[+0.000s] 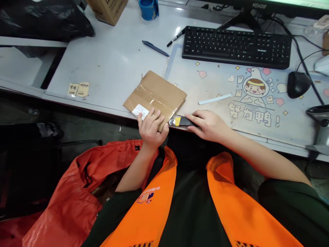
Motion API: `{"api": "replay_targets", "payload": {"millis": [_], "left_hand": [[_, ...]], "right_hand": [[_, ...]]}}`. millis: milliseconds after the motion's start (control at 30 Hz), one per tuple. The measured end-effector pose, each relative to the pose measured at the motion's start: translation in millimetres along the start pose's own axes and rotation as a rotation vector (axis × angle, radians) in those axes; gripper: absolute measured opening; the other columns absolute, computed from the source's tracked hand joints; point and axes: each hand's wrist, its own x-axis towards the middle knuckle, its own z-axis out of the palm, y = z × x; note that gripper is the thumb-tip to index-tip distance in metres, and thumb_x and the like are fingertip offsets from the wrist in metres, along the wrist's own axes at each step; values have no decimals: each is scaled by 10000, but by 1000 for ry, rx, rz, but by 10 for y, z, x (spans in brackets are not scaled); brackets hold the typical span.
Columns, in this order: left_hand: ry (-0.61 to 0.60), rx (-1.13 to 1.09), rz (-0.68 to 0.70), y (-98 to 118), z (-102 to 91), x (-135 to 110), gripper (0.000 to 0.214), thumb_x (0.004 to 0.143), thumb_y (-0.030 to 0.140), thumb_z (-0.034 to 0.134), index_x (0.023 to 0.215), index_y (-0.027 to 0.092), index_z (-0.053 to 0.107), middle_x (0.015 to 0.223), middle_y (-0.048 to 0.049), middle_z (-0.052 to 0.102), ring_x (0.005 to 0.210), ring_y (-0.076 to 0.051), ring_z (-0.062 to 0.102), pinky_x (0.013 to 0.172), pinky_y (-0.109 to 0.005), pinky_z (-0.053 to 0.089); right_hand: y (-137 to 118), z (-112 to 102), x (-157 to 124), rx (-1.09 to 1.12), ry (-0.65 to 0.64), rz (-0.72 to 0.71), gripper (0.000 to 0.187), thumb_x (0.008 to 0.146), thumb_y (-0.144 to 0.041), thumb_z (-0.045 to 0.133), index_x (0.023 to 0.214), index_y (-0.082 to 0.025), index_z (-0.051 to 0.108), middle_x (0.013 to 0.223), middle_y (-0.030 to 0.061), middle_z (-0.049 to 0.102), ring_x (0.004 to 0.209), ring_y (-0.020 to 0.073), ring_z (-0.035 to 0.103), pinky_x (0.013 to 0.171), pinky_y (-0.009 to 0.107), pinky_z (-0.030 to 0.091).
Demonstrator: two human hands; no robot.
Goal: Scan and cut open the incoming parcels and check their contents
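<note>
A flat brown cardboard box [161,90], sealed with clear tape, lies at a slant on the desk's front edge. A white label [140,111] is stuck near its lower left side. My left hand [152,128] grips the box's near corner, with fingers spread over its top and thumb by the side. In my right hand [207,125] is a black and yellow utility knife [183,121], held by its handle. Its blade end points left and meets the box's near right edge; whether it cuts in cannot be made out.
Behind the box lie a blue pen [155,48], a black marker [176,37] and a keyboard [236,46]. A pale strip [215,99] rests on the printed desk mat [205,82]. To the right are a mouse [298,84] and a scanner [321,127]. An orange-red bag [64,192] stands below left.
</note>
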Motion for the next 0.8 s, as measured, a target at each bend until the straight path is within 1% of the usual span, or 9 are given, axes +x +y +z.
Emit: {"api": "replay_targets", "payload": {"millis": [100,233,300,400,467,533,600,700,800], "left_hand": [[-13,2,0,19,8,-10,158,935,331,633,1003,222,724,1138,-96,809,1235,-327,734,1210,-580,397],[-81,9,-46,63,-41,-27,188,954,360,603,990,219,722,1153,-112,803,1259,-333,719,1222,-588,368],[-140,-37,-33,-27,-122,9,214,965,392,607,1023,222,724,1191,-119,792,1278,-334,706,1223,-578,372],[-222,-85,-14,-377,-293,156,382,1002,538,558,1153,231,728,1299,-145,746,1367,-341,636,1201,-551,414],[-259,-14,-94,-630,-401,271,547,1017,639,482,1299,223,701,1431,-179,660,1465,-362,531,1205,-557,410],[-329,70,-220,-731,-470,333,685,1011,701,445,1430,199,646,1512,-212,565,1474,-376,501,1185,-545,433],[-415,117,-286,-596,-483,303,764,972,755,498,1465,190,640,1444,-217,566,1329,-368,600,1097,-508,507],[-433,142,-231,-86,-395,118,754,883,785,662,1376,217,725,1214,-171,621,1074,-329,660,973,-482,555],[-302,42,-85,358,-232,-67,621,881,721,736,1270,238,763,1254,-173,620,1202,-351,621,1050,-509,528]], "right_hand": [[200,-80,38,-34,-35,45,496,1086,-455,505,1422,-140,690,1108,176,726,910,275,659,808,394,525],[725,-413,-50,-164,47,437,538,1058,-455,509,1471,-145,661,1176,190,720,985,328,685,867,450,544],[887,-581,-154,-180,82,535,559,1042,-475,518,1464,-141,668,1202,192,730,1057,358,693,935,488,547],[810,-711,-288,-107,71,526,543,1037,-499,498,1415,-170,708,1190,162,770,1099,356,713,977,495,556],[584,-728,-305,-39,65,507,520,1049,-485,468,1404,-194,715,1205,136,785,1102,338,728,963,476,572],[295,-731,-251,3,41,472,500,1069,-455,442,1414,-209,708,1237,119,786,1115,319,732,952,450,577],[14,-747,-147,-11,-34,417,493,1089,-436,424,1441,-219,692,1237,117,785,1081,304,735,913,418,572],[-292,-791,11,-123,-202,359,500,1108,-441,405,1490,-235,654,1173,123,786,940,275,733,781,363,524],[-412,-813,100,-223,-338,337,499,1119,-447,390,1487,-231,649,1113,123,777,877,260,720,700,339,450]]}}
